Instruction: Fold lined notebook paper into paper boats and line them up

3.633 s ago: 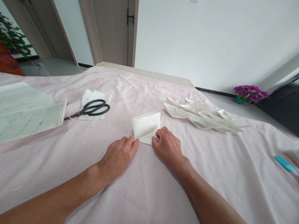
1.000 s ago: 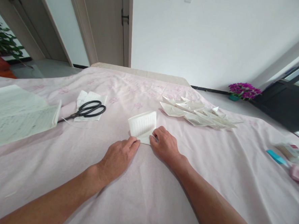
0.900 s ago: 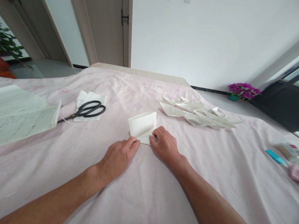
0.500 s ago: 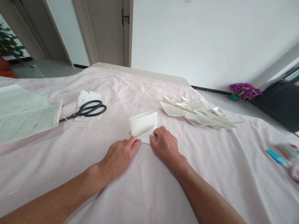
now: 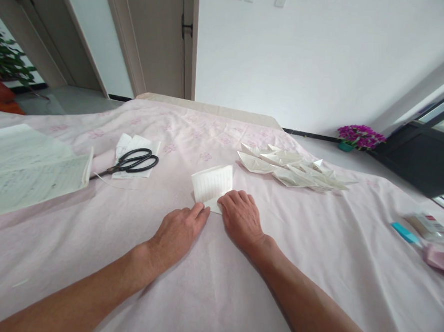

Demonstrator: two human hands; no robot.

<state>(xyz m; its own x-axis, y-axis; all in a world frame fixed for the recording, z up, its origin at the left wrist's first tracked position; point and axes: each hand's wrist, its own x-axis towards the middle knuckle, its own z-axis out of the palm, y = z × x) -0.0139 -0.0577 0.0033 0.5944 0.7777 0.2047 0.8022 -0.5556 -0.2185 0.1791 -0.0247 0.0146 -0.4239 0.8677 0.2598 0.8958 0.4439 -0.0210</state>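
Observation:
A small folded sheet of lined paper point(image 5: 213, 182) lies in front of me, its far flap standing up and its near part flat on the cloth. The fingertips of my left hand point(image 5: 180, 228), closed together, grip its near left corner. My right hand point(image 5: 240, 218) has its fingers curled over the near right part, pressing on it and hiding that corner. Beyond my right hand sits a cluster of folded paper boats point(image 5: 287, 166). Left of the sheet, black-handled scissors point(image 5: 137, 161) rest partly on scraps of paper point(image 5: 133, 143).
A stack of written paper sheets point(image 5: 29, 172) lies at the left. At the right edge are a light-blue object point(image 5: 405, 232), a clear packet point(image 5: 431, 226) and a pink item point(image 5: 441, 258). The pink flowered cloth point(image 5: 305, 281) has wrinkles. Purple flowers point(image 5: 361, 137) stand on the floor beyond.
My right hand has shifted slightly left and turned over the paper's near right part, its fingers now lying across the fold. My left hand has hardly moved.

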